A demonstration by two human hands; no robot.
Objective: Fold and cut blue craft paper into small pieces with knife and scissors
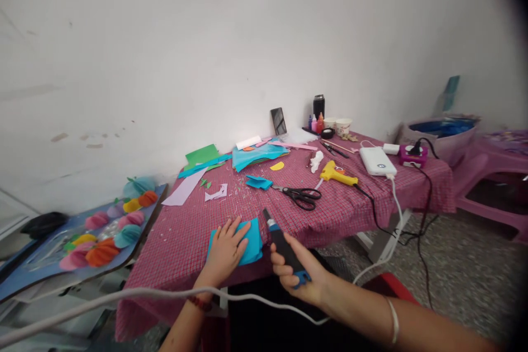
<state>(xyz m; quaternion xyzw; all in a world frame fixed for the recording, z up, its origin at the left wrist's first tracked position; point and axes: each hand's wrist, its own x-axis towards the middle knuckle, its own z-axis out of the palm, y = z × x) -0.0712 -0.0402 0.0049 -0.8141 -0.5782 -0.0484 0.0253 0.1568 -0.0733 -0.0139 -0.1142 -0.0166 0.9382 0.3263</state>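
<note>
Tool (pixel 284 246) points forward-left, long axis diagonal, beside blue paper (pixel 254 237).

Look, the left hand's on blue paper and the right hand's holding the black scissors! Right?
Not quite: in the head view, the right hand holds a dark tool; the black scissors lie on the table. The left hand is on the blue paper.

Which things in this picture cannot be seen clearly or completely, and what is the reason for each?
All in the head view:
- Blue paper: partly hidden under the left grip; sheets cannot be counted.
- Dark tool: part of its body is hidden by the right grip.
- White box: its small display is too small to read.
- Pink stool: cut off by the right edge.
- Paper cup: its wall hides any contents.
</note>
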